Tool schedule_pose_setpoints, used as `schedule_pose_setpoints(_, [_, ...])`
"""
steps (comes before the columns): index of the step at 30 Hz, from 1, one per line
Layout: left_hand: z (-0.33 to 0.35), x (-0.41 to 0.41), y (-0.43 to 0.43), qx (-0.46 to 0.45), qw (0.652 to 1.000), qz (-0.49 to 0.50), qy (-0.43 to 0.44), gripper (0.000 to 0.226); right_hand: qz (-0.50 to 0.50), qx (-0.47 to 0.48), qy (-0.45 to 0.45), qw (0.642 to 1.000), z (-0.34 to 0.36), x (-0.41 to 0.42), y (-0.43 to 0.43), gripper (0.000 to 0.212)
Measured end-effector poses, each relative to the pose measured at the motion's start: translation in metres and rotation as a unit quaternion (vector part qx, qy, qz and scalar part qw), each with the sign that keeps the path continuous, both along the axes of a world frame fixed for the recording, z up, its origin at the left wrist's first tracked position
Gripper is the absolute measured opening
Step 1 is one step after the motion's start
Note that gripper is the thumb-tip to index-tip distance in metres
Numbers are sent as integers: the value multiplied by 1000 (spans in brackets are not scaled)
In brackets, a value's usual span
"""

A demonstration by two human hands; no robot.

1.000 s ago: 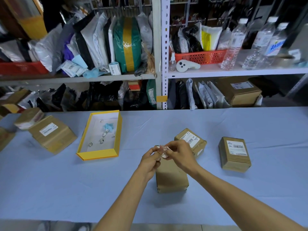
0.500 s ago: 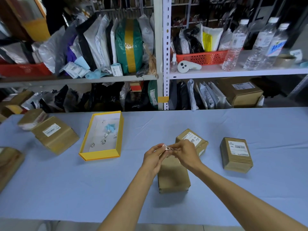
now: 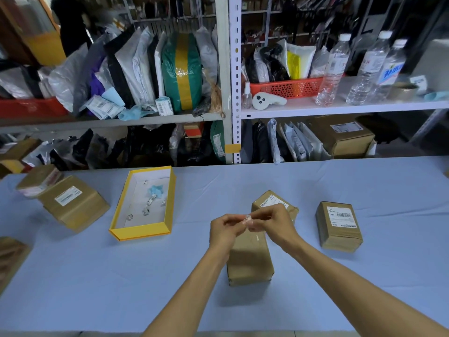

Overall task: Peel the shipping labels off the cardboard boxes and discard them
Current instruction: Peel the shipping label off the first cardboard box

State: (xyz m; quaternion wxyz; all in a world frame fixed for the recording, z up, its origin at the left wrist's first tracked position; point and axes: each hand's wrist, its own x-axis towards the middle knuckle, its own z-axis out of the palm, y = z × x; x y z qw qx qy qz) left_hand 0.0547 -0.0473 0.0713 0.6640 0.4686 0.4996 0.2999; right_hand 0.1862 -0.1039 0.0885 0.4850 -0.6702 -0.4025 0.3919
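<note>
Table (image 3: 97,276), blue cover, contents from left to right:

1. Left box (image 3: 80,207): cardboard, tilted, with a white label (image 3: 68,195) on its top face. A smaller box (image 3: 38,178) lies just behind it.
2. Tray (image 3: 139,233): yellow rim, white floor. It holds several small crumpled scraps (image 3: 148,205).
3. Left hand (image 3: 226,229): fingers curled, with the fingertips pinching the wad (image 3: 248,218), a small crumpled piece of peeled label.
4. Right hand (image 3: 274,224): fingers curled, pinching the same wad from the other side. Both hands are raised above the table, and the wad is clamped between them.
5. Bare box (image 3: 250,261): below the hands, flat on the table, with no label on its visible faces.
6. Rear box (image 3: 266,197): just behind the right hand, label partly hidden.
7. Right box (image 3: 339,227): well apart from the hands, with a barcode label (image 3: 341,216) on top.
</note>
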Motion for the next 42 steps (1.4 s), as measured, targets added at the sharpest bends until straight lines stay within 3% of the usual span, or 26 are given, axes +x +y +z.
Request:
schedule_pose_setpoints(7, [20, 24, -5, 83, 996, -19, -19, 13, -101, 47, -46, 993, 11, 11, 0, 8])
schedule_pose_setpoints(14, [26, 49, -8, 157, 984, -49, 68, 18, -128, 17, -137, 982, 6, 27, -5, 10])
schedule_pose_setpoints(17, [27, 57, -11, 196, 974, -62, 99, 16, -164, 18, -78, 983, 8, 34, -8, 20])
schedule_pose_setpoints(21, [29, 69, -13, 232, 964, -76, 105, 16, -138, 32, -37, 989, 14, 45, -13, 10])
schedule_pose_setpoints(26, [31, 75, -10, 239, 964, -66, 102, 14, -42, 1, -28, 999, 18, 66, -13, 16])
schedule_pose_setpoints(33, [38, 72, -3, 220, 971, -77, 62, 13, -61, 25, 26, 997, 26, 73, -11, 8])
schedule_pose_setpoints(37, [37, 70, 2, 208, 968, -135, 47, 15, -60, 27, 10, 998, 28, 74, -14, 5])
schedule_pose_setpoints(42, [39, 82, 0, 202, 956, -205, 59, 14, -90, -4, -73, 993, 25, 85, -23, 4])
